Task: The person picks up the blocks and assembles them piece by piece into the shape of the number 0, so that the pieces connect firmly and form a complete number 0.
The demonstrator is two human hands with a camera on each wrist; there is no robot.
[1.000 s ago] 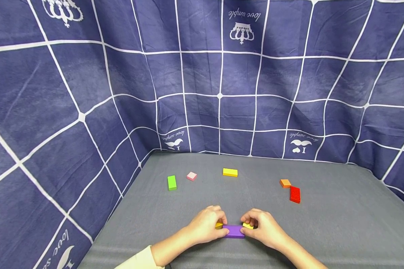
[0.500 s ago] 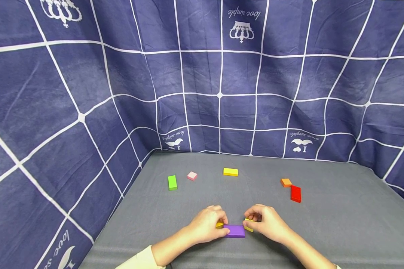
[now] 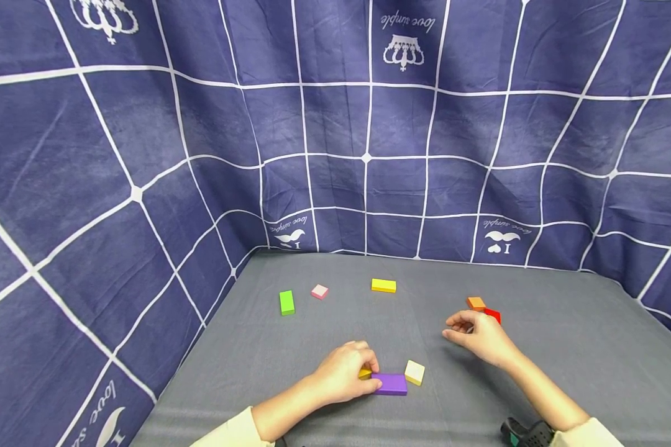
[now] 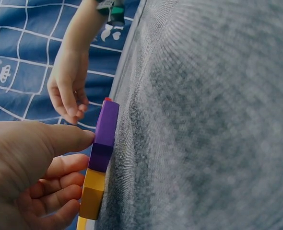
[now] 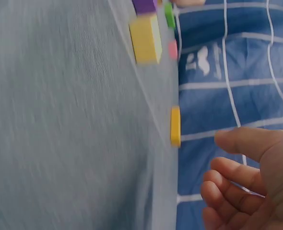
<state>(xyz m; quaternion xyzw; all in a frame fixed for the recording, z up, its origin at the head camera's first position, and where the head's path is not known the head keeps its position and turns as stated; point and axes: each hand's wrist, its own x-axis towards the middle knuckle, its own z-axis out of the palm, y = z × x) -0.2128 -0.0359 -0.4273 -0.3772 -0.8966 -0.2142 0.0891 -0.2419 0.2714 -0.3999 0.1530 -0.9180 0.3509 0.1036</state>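
Observation:
My left hand (image 3: pixel 343 372) rests low on the table, thumb and index finger at the left end of a purple block (image 3: pixel 392 385), pinching it. Beside its other fingers an orange-yellow block (image 4: pixel 92 194) sits against the purple one; part of another yellow piece (image 4: pixel 81 223) shows below it in the left wrist view. Just right of the purple block stands a pale yellow block (image 3: pixel 415 372), slightly angled. My right hand (image 3: pixel 481 335) hovers farther right with loosely bent fingers and holds nothing. It partly covers a red block (image 3: pixel 493 315), which touches an orange block (image 3: pixel 476 303).
Toward the back of the grey table (image 3: pixel 324 335) lie a green block (image 3: pixel 287 303), a small pink block (image 3: pixel 320 291) and a yellow block (image 3: pixel 383 285). A blue checked cloth (image 3: pixel 335 186) hangs behind and along the left side.
The right hand has let go of the pale yellow block, now standing turned at the purple block's right end, and has moved right and back toward the red block. The left hand stays put.

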